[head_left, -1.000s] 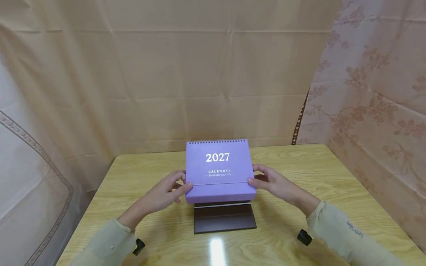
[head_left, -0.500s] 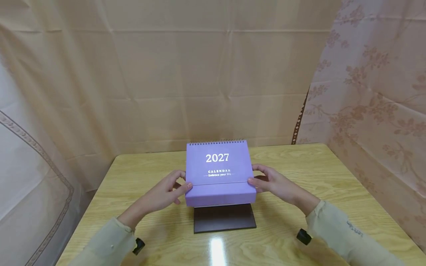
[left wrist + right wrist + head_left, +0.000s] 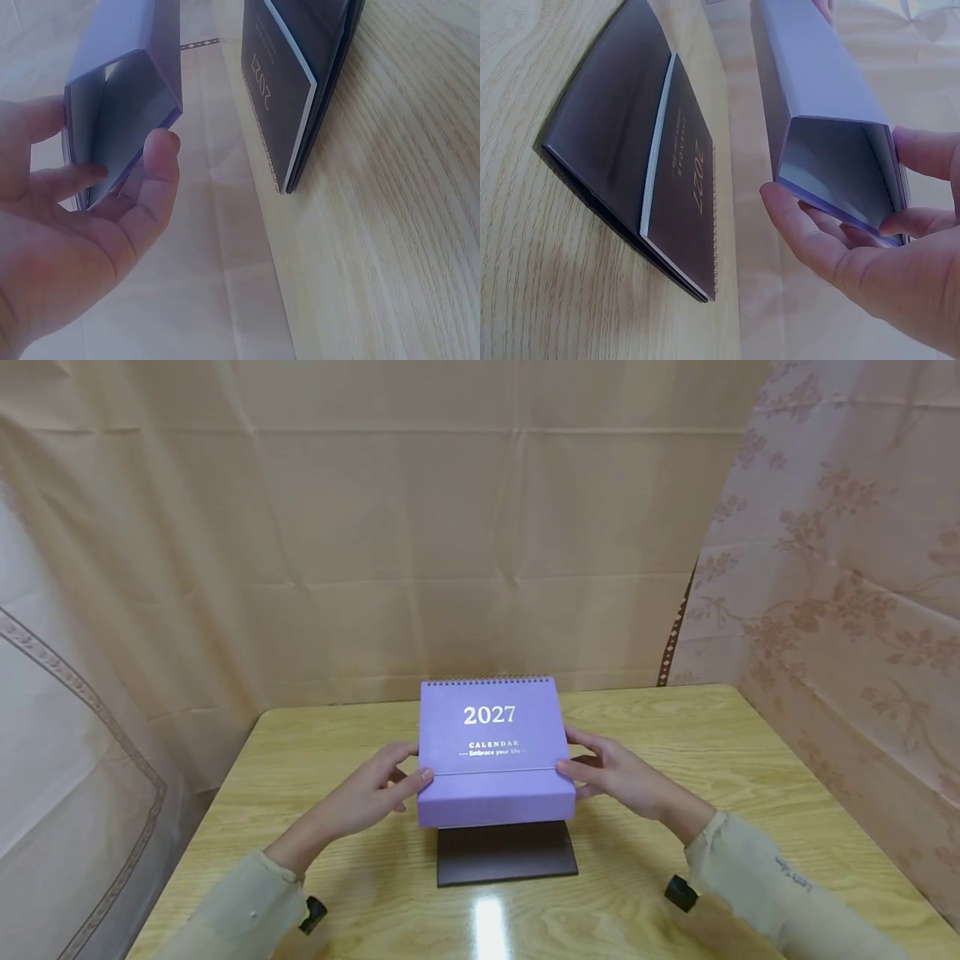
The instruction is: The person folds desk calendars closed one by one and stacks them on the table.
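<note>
A purple spiral-bound desk calendar [image 3: 492,735] marked 2027 is held up between both hands in the head view. My left hand [image 3: 375,789] grips its left side, thumb on the front and fingers at the back; the left wrist view shows a fingertip inside the hollow stand. On the other side my right hand [image 3: 622,777] holds it in much the same way. Beneath the purple one, apart from it, a dark brown desk calendar [image 3: 682,180] lies flat on the table. From the head, only its near part shows.
The wood-grain table [image 3: 315,893] ends at a beige curtain [image 3: 480,527] behind. A flower-patterned cloth [image 3: 855,593] hangs at the right, a pale cloth [image 3: 67,752] at the left. A black strap end [image 3: 681,893] sticks out below the right sleeve.
The purple calendar has tilted and its lower edge has dropped slightly, so more of its bottom strip shows and more of the dark calendar is covered. Both hands keep their grip.
</note>
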The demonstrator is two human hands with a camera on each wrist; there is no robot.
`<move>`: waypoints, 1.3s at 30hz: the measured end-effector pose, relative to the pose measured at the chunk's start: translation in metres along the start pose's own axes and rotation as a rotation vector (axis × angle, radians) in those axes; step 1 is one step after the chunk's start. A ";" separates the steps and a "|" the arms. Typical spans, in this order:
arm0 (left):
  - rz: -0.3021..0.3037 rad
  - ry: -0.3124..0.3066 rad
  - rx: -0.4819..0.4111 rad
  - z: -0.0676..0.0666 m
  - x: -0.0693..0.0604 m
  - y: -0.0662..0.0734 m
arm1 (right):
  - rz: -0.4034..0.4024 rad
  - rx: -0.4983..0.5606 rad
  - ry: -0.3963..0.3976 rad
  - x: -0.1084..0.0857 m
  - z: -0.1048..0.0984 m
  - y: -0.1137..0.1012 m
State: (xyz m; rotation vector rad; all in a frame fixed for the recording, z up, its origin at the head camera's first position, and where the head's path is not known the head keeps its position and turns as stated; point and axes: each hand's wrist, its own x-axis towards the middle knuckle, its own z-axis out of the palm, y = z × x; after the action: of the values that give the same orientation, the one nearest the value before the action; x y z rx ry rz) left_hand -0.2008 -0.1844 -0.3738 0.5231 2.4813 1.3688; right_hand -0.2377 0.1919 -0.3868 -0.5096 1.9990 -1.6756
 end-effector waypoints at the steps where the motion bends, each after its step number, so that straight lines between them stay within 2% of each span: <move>1: -0.001 0.001 0.008 0.000 0.000 0.001 | 0.002 -0.004 0.005 0.000 0.000 0.000; 10: 0.010 0.008 0.047 -0.001 0.000 0.003 | -0.002 -0.004 0.020 0.001 0.001 0.000; 22: 0.014 0.020 0.055 0.003 0.002 0.005 | -0.016 -0.003 0.030 0.002 0.001 0.001; 24: 0.023 0.026 0.056 0.003 0.004 0.004 | -0.032 0.000 0.026 0.002 0.001 0.000; 31: 0.156 0.030 -0.004 0.005 0.007 0.005 | -0.061 0.044 0.022 0.003 0.002 0.000; 39: 0.137 0.022 -0.056 0.005 0.008 0.007 | -0.062 0.059 0.037 0.005 0.003 0.001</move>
State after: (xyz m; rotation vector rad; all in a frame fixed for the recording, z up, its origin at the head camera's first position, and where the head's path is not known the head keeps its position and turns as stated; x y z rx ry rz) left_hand -0.2046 -0.1734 -0.3708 0.6798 2.4560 1.4977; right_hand -0.2399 0.1872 -0.3886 -0.5285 1.9724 -1.7879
